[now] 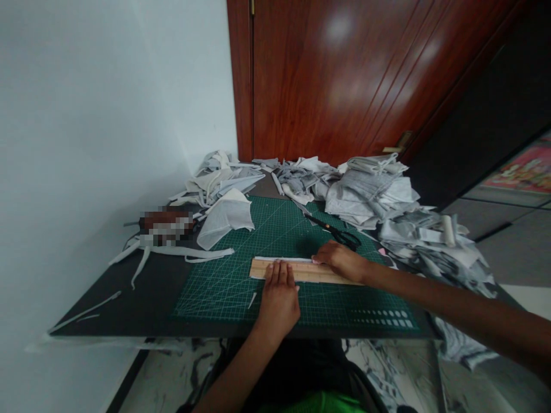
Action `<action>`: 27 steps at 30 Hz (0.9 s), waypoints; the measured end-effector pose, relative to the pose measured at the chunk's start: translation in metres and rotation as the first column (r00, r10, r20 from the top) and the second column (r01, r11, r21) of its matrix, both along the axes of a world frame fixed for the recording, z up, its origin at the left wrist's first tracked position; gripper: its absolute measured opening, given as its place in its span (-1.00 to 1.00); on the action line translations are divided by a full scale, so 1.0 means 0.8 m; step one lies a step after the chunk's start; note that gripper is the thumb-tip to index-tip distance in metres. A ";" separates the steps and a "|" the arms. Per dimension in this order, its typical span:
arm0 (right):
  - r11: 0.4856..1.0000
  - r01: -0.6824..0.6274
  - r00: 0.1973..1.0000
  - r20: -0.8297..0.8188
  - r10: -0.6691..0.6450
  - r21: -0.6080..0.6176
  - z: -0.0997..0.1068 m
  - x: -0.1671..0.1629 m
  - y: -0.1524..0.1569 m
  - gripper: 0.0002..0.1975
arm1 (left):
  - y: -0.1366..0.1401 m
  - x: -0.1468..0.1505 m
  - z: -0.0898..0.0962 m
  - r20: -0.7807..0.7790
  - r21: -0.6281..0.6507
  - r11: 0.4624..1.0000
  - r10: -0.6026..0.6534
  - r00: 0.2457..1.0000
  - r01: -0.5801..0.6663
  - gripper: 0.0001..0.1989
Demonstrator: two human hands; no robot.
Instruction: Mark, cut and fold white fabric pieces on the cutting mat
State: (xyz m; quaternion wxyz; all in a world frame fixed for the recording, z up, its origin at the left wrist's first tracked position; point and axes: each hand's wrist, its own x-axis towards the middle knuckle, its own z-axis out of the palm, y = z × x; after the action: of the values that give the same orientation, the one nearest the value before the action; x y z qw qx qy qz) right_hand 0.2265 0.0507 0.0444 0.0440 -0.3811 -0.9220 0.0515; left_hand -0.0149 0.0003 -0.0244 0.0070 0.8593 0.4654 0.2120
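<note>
A wooden ruler (259, 269) lies crosswise on the green cutting mat (206, 298). White fabric (284, 258) sticks out along the ruler's far edge and slightly along its near edge. My left hand (282, 298) rests on the ruler, its fingers stretched out flat. Closed fingers of my right hand (342, 261) meet at the far edge, by the white fabric; what they pinch is hidden. Just beyond that hand, black-handled scissors (333, 230) lie on the mat, blades toward the back left.
Grey and white fabric scraps (228, 178) pile up at the back left. A stacked fabric bundle (370, 192) and loose cloth (434, 246) cover the right side. Thin strips (189, 252) lie at left near a blurred item (166, 226). Behind the table stands a wooden door (318, 80).
</note>
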 end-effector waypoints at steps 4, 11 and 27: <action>0.999 0.023 1.000 -0.010 -0.023 0.021 -0.006 0.013 -0.005 -0.76 | 0.000 -0.001 0.000 -0.002 -0.005 1.000 -0.001 1.000 0.001 -0.49; 0.998 0.041 0.998 -0.054 -0.038 0.053 -0.014 -0.001 -0.010 -0.76 | 0.000 0.000 0.000 0.001 -0.015 1.000 0.002 1.000 -0.002 -0.48; 0.999 -0.046 0.973 -0.227 0.048 0.014 -0.026 -0.087 0.033 -0.83 | -0.003 -0.002 0.002 0.029 -0.025 1.000 -0.005 1.000 0.006 -0.45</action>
State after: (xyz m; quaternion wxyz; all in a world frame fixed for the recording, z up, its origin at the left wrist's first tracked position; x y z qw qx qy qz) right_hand 0.1566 0.0769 0.0232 0.1496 -0.3506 -0.9199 0.0919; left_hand -0.0162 -0.0021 -0.0229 0.0250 0.8573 0.4655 0.2187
